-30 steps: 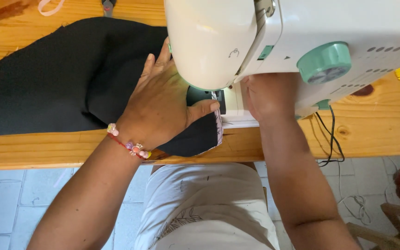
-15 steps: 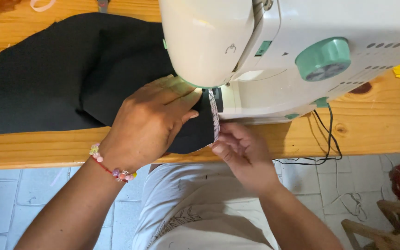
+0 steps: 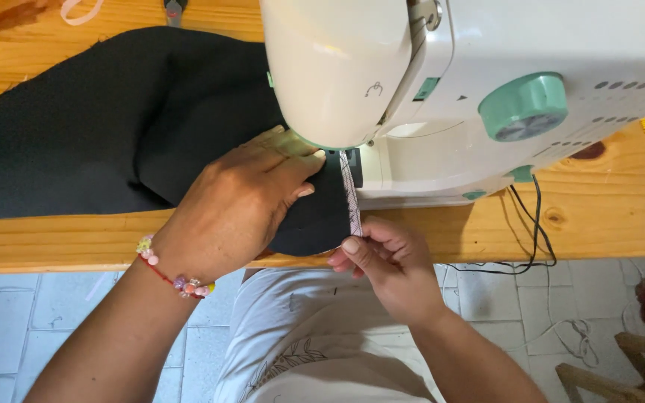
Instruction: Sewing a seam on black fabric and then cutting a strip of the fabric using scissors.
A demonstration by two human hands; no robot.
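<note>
Left hand [image 3: 237, 205] flat, fingers spread on one black fabric [image 3: 113, 127]; right hand [image 3: 386, 261] fingers pinch one patterned strip [image 3: 351, 195] at the desk [image 3: 76, 242] edge.

sewing machine [image 3: 472, 97] overhangs black fabric [image 3: 113, 127], bare wooden table [image 3: 606, 216] open rightward

No packages, signs or screens in view. Only markings sit on white sewing machine [image 3: 487, 89]: small green rectangular label [image 3: 426, 89] on front face, just left of mint-green dial [image 3: 522, 107]; small dark threading symbol [image 3: 372, 89] on rounded head; rows of small dark stitch marks [image 3: 628, 84] right of dial, too small to make out.
</note>
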